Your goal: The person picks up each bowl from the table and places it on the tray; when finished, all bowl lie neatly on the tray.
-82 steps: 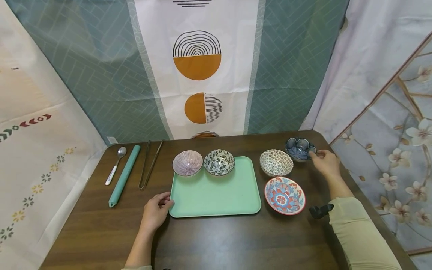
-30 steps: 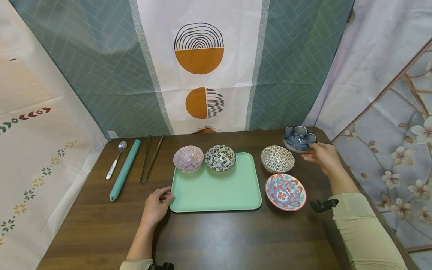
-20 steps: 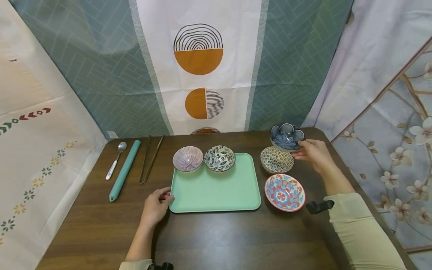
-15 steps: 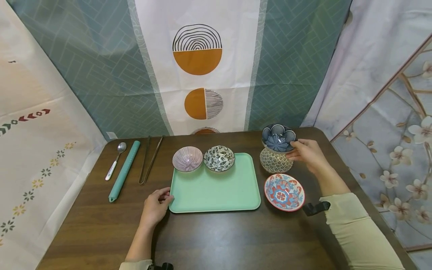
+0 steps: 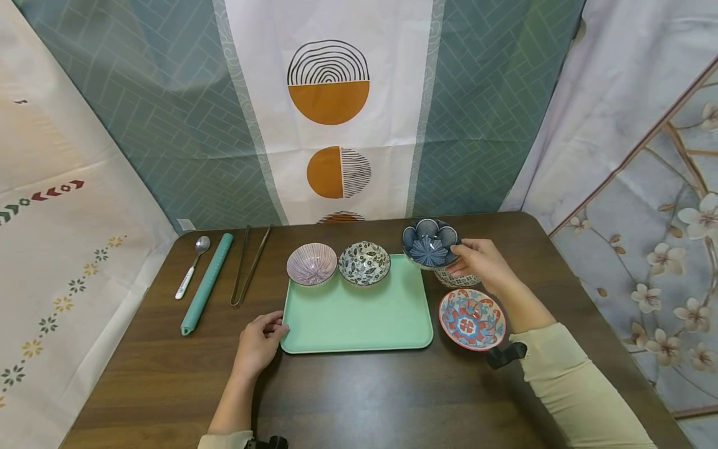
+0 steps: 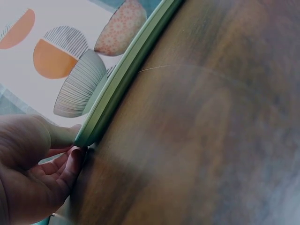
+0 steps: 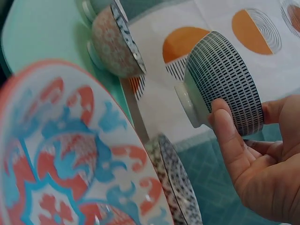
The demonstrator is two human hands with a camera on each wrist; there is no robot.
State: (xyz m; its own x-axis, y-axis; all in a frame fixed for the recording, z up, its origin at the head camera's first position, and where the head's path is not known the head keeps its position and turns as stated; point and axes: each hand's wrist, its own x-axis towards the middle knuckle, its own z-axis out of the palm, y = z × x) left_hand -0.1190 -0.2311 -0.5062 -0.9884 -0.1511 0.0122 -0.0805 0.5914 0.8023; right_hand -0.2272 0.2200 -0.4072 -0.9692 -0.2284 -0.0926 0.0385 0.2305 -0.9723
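My right hand (image 5: 481,265) holds a dark blue bowl (image 5: 429,245) by its right rim, thumb on the rim and fingers underneath. The right wrist view shows that bowl (image 7: 225,84) in the air, its outside dashed and its foot pale. It hangs near the back right corner of a mint green tray (image 5: 359,321) and partly hides a small-patterned bowl (image 5: 457,279). My left hand (image 5: 259,343) pinches the tray's left edge near the front corner. A purple-striped bowl (image 5: 312,264) and a leaf-patterned bowl (image 5: 365,264) stand side by side at the tray's back edge.
A red and blue flowered bowl (image 5: 472,319) stands right of the tray, under my right forearm. Leftward on the wooden table (image 5: 359,399) lie metal tongs (image 5: 247,268), a teal stick (image 5: 206,285) and a spoon (image 5: 192,268). A hanging cloth (image 5: 348,174) borders the back.
My right hand has lifted the dark blue bowl from the back right and carried it leftward, past the small-patterned bowl, to the tray's back right corner. My left hand has stayed at the tray.
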